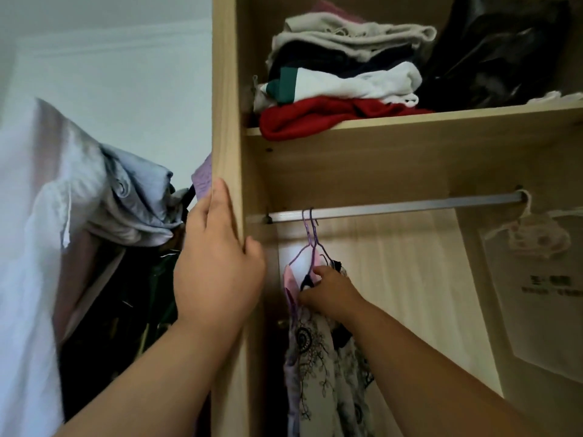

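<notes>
Pinched with right hand (328, 291) a purple wire hanger (313, 250) hooked on the rail (394, 207), carrying white black-patterned dress (315, 351), long axis straight down. Gripped wardrobe side panel (227, 121) with left hand (217, 266).

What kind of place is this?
Probably a bedroom, at an open wooden wardrobe: folded clothes stacked on its upper shelf, a metal hanging rail with purple hangers, and a patterned garment that the right hand grips. The left hand holds the side panel.
</notes>
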Demonstrator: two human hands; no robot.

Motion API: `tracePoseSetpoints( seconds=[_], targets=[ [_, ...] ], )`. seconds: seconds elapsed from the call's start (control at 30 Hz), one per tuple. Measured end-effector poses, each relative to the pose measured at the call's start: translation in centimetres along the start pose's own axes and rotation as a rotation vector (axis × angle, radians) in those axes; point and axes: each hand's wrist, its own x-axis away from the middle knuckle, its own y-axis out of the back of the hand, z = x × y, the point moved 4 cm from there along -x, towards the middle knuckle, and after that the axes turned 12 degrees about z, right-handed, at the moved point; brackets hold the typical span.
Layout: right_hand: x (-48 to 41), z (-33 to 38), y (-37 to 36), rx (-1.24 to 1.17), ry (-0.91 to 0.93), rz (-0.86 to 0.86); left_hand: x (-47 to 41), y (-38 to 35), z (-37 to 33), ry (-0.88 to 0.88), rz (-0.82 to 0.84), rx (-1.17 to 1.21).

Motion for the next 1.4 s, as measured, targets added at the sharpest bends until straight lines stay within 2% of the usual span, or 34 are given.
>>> tracePoseSetpoints(
  seconds=[0.13, 0.3, 0.7, 0.97, 1.03, 1.17, 1.27, 1.4],
  targets=[
    [-1.3, -0.9, 1.2, 0.024, -0.070, -0.040, -0.1, -0.1, 0.2, -0.028, -0.034, -0.005],
    [-1.9, -2.6, 3.3, 0.162, -0.187, -0.177, -0.1, -0.2, 0.5, -0.047, -0.045, -0.002],
    [1.2, -3.8, 10.0, 0.129, -0.113, -0.409, 0.1, -0.3, 0.7, -0.025, -0.035, 0.025],
    [10.4, -5.2, 15.0, 0.245, -0.051, -0.486, 0.7, 0.6, -0.5, 0.002, 0.012, -0.024],
    [13.8, -5.5, 16.5, 0.248, -0.035, -0.479, 0.9, 0.6, -1.0, -0.056, 0.044, -0.094],
    [20.8, -7.0, 19.1, 0.186, -0.046, -0.439, 3.1, -0.9, -2.8, -0.297, 0.072, -0.238],
    [25.9, -7.9, 20.0, 0.115, -0.063, -0.421, 5.3, -3.2, -5.2, -0.382, 0.127, -0.069],
    [32.8, -8.1, 19.4, 0.066, -0.148, -0.348, 9.4, -8.6, -9.2, -0.475, 0.413, 0.263]
  ],
)
